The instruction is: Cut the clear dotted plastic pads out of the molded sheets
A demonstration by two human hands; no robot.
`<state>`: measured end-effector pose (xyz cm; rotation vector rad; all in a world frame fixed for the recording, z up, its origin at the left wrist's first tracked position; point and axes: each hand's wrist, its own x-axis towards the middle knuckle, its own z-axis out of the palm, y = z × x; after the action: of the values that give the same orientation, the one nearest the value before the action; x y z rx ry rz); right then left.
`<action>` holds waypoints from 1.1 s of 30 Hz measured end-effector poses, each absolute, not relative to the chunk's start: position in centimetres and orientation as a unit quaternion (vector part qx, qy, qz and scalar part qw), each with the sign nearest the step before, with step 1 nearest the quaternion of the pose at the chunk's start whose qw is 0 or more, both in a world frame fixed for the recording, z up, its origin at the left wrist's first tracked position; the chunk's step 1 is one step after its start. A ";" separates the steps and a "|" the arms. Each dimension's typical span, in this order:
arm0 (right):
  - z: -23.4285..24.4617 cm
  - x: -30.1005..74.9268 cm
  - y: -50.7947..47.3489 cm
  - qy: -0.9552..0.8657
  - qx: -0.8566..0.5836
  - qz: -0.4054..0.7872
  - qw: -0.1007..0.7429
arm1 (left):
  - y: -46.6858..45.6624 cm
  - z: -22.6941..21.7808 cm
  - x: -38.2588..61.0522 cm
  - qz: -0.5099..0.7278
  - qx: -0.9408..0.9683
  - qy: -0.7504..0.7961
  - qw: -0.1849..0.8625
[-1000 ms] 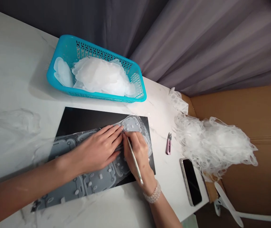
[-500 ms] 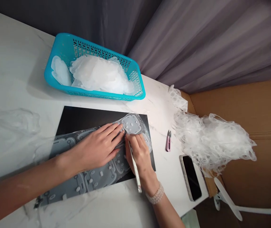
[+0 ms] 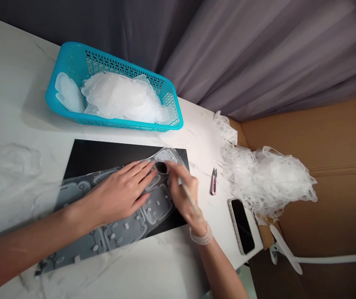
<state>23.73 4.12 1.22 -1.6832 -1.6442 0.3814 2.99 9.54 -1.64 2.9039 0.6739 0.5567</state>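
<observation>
A translucent moulded sheet (image 3: 124, 226), with rounded shapes and small raised tabs, lies over a black mat (image 3: 87, 155). My left hand (image 3: 128, 189) rests flat on the sheet, its fingers stretched out toward the far right end. My right hand (image 3: 182, 189), blurred by motion, is closed round a slim whitish pen-like tool (image 3: 190, 201). The tool's tip is hidden by the fingers. Beside my right fingertips a dark opening (image 3: 161, 167) in the sheet shows the black underneath. Whether those fingertips also pinch part of the sheet, I cannot tell.
Behind the mat stands a blue basket (image 3: 128, 123) holding white translucent pieces (image 3: 121, 97). On the right lie pink thread snips (image 3: 213, 182), a phone (image 3: 241, 226) and a heap of clear trimmings (image 3: 265, 178). A cardboard wall (image 3: 336, 153) and a white clamp (image 3: 285, 249) border the right side.
My right hand has lifted and turned, swinging the tool with it. A dark opening now shows in the sheet near its fingertips. My left hand keeps its place on the sheet. The view has shifted slightly.
</observation>
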 end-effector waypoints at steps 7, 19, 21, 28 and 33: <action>4.1 36.5 1.9 -0.297 -0.689 0.187 0.635 | 9.8 -1.9 2.9 0.190 0.949 0.220 0.122; 7.7 23.0 0.5 -0.548 -0.626 0.270 0.485 | 10.4 4.5 7.0 0.221 0.523 0.372 0.734; 8.5 22.5 -0.3 -0.594 -0.600 0.320 0.429 | 10.8 4.3 7.6 0.199 0.445 0.379 0.787; 6.8 25.1 1.4 -0.470 -0.733 0.202 0.449 | 10.6 2.1 7.2 0.217 0.451 0.374 0.781; 4.4 23.8 4.0 -0.528 -0.702 0.249 0.408 | 9.8 2.4 7.4 0.248 0.495 0.364 0.749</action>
<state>23.76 4.03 4.39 -1.7699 -1.3312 0.6287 7.38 9.77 2.38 1.0833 0.7952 0.5416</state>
